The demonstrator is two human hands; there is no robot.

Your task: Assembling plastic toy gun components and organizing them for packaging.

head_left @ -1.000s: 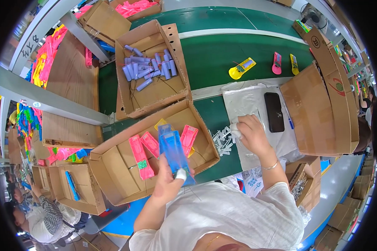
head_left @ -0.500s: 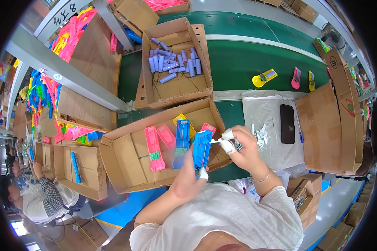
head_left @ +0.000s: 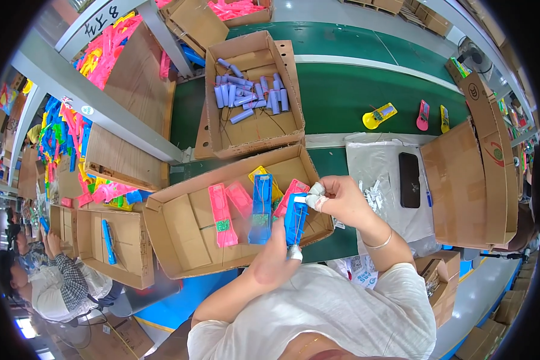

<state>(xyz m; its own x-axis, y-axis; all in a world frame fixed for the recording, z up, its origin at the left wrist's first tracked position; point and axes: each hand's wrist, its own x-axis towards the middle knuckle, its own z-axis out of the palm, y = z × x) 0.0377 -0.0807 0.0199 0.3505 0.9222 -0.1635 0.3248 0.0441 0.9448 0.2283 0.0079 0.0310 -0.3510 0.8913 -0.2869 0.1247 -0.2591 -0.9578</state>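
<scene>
My left hand (head_left: 276,249) holds a blue plastic casing (head_left: 295,223) over the near right part of a shallow cardboard box. Thin wires run along the casing. My right hand (head_left: 345,204), with white wraps on its fingertips, pinches a small white piece (head_left: 299,199) at the casing's far end. In the box (head_left: 189,249) lie a pink casing (head_left: 219,210) with a green circuit board (head_left: 222,225), another blue casing (head_left: 261,201), a yellow casing (head_left: 275,187) and further pink ones. A pink casing (head_left: 294,191) lies partly hidden behind the held one.
Behind stands a cardboard box (head_left: 255,147) of purple cylindrical cells (head_left: 243,90). Small white pieces (head_left: 374,197) and a black phone (head_left: 409,180) lie on a white sheet to the right. Yellow and pink casings (head_left: 380,116) rest on the green surface. A co-worker (head_left: 60,276) sits at left.
My right hand has moved left, bringing the white piece onto the casing's far end. The held blue casing has shifted slightly right and nearer.
</scene>
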